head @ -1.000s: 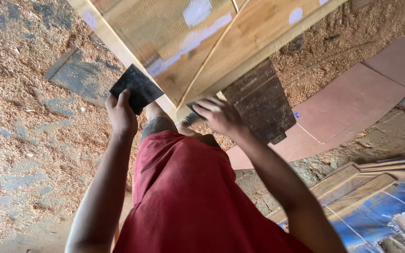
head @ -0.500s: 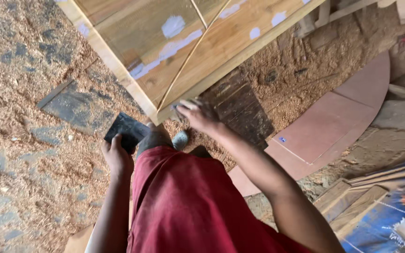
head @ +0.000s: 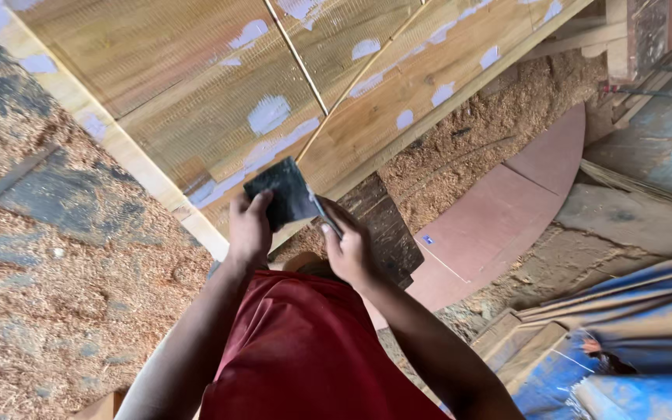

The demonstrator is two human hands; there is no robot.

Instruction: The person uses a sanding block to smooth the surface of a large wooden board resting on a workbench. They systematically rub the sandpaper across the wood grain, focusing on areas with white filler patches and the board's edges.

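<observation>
My left hand point(head: 248, 230) holds a dark square plate point(head: 282, 194) up in front of me, over the near corner of a wooden panel point(head: 188, 93) dotted with white filler patches. My right hand point(head: 349, 249) grips a narrow scraper blade point(head: 323, 214), whose tip rests against the plate's right edge. Both hands are close together, just above my red clothing point(head: 305, 358). The panel has thin raised strips crossing it and a pale frame along its edge.
Sawdust covers the ground point(head: 48, 311) on the left and beyond the panel. A dark wooden block point(head: 386, 225) stands under the panel's corner. A curved reddish board point(head: 507, 218) lies on the right, with blue-painted planks point(head: 624, 342) at the lower right.
My left hand has lifted the dark plate from down at my left up to the panel's corner. My right hand has come in to meet it with the scraper. The view has shifted upward over the panel.
</observation>
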